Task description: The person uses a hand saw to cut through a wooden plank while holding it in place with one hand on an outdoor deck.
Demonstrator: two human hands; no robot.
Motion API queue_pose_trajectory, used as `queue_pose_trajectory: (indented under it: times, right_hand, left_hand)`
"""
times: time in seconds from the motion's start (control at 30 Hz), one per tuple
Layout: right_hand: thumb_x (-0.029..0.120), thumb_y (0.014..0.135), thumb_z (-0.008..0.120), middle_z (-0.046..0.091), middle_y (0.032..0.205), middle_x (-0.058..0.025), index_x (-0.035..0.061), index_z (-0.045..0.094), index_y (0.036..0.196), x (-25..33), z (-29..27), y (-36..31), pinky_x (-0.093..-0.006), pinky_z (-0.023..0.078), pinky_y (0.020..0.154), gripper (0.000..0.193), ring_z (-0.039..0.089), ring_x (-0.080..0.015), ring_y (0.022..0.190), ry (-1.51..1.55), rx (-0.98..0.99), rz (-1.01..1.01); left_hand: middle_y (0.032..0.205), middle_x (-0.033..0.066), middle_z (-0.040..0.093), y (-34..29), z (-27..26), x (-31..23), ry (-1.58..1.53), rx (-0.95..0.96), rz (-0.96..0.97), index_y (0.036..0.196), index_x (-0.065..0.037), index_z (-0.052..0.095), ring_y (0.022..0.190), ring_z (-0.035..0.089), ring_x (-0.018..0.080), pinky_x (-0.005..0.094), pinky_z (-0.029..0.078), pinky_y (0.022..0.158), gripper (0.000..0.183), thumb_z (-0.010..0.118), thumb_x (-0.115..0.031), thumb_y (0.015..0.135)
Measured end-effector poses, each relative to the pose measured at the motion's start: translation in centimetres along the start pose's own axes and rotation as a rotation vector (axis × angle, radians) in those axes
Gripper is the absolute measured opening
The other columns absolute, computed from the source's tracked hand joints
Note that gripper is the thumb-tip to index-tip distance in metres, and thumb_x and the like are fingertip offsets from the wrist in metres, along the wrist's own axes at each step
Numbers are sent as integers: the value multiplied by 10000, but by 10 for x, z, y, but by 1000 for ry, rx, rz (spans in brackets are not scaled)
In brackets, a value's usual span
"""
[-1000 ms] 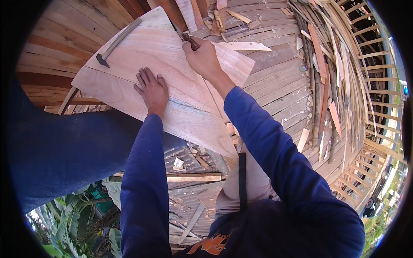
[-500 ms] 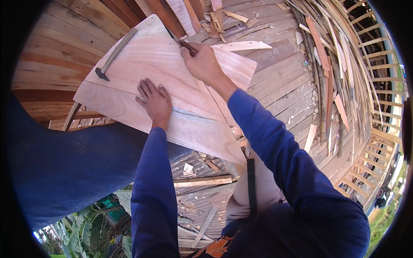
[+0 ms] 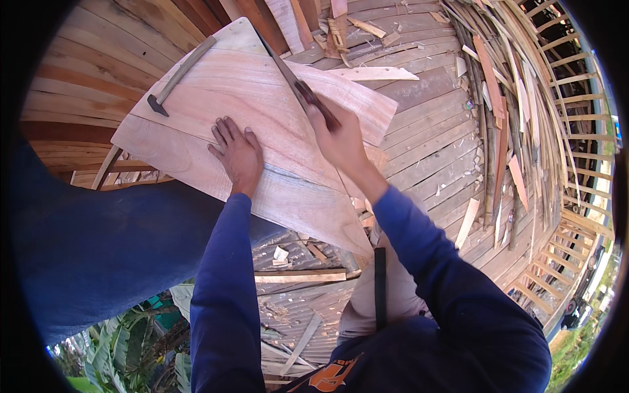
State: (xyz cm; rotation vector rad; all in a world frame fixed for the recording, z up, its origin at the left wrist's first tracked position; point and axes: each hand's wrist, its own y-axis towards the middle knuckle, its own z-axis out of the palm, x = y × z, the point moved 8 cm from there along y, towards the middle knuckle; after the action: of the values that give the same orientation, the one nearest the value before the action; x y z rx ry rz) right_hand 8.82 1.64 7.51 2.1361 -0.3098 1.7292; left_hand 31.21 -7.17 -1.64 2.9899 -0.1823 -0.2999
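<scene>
A wide, pale pinkish wooden panel (image 3: 190,137) lies in front of me, tilted across the view. My left hand (image 3: 240,154) rests on it, palm down, fingers spread. My right hand (image 3: 339,139) is wrapped round the dark handle of a handsaw (image 3: 282,67). The saw's blade runs away from me toward the panel's far corner, along a cut line that continues below my right hand. On the panel's left side lies a hammer (image 3: 186,73), its dark head toward the near left edge and its wooden handle pointing away.
Plank flooring (image 3: 426,144) stretches to the right, with offcuts and chips scattered over it. Long strips and poles (image 3: 501,124) are piled farther right, beside a slatted wooden railing (image 3: 583,134). Stacked boards (image 3: 98,59) stand at the far left. Below, a dark blue surface (image 3: 124,255) borders leafy plants (image 3: 124,354).
My right hand has drawn the handsaw back toward me and to the right, baring more of its blade. My left hand stays flat on the panel.
</scene>
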Motion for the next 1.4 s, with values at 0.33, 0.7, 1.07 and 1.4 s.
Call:
queue_pose_trajectory:
  times: [0.33,0.7,1.07,1.4]
  right_hand:
    - [49,944,542,703,1086,-215,-100,463,1389,21,-65,-194,-309,522,866,476,697,-211,996,-55,178,152]
    - [233,979,564,502,670,-27,-47,630,1105,-4,17,23,-278,385,565,314,429,-88,624,-25,117,121]
    - [147,994,508,636,793,-63,-9,560,1340,-7,-25,-104,-268,479,665,383,572,-114,711,-53,136,219]
    - [154,977,562,658,807,-81,-20,552,1335,-1,-27,-115,-274,469,640,399,552,-92,694,-25,97,205]
  left_hand:
    - [1603,196,245,-8,-2,23,20,-48,-37,1520,11,277,1494,188,370,638,132,1163,625,356,-362,1025]
    - [1597,191,257,3,-3,6,3,-89,3,1519,1,283,1487,202,371,643,148,1158,624,345,-378,1027]
    - [1596,205,257,-5,-2,18,7,-72,-28,1513,19,290,1492,191,378,642,120,1167,633,351,-374,1021]
    - [1599,216,241,-5,-4,23,-2,-71,-29,1524,17,259,1497,168,384,644,122,1164,637,346,-367,1023]
